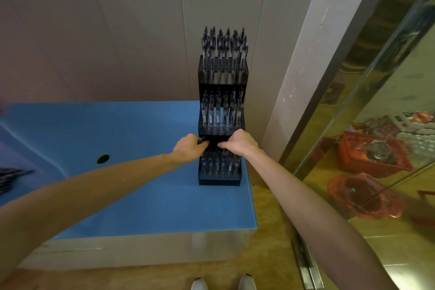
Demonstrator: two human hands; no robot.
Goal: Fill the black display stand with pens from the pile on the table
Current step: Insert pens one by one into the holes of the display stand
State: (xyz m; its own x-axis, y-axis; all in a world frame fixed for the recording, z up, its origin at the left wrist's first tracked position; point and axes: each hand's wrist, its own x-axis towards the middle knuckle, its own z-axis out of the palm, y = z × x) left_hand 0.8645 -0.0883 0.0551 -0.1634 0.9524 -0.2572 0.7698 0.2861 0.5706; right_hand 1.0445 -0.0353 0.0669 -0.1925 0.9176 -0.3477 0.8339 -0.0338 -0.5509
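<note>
In the middle of the frame, the left hand (188, 148) has its fingers pinching light, stiff pens (201, 141) by the barrel over the black display stand (220, 180), while the right hand (240, 142) curls its fingers, on what nobody can tell.

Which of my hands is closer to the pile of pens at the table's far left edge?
Left. Your left hand is at the stand's left side, toward the pile of pens; your right hand is at the stand's right side, farther away.

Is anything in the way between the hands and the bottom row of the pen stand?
Nothing visible. The left hand and right hand are already at the black display stand, just above its bottom row.
</note>
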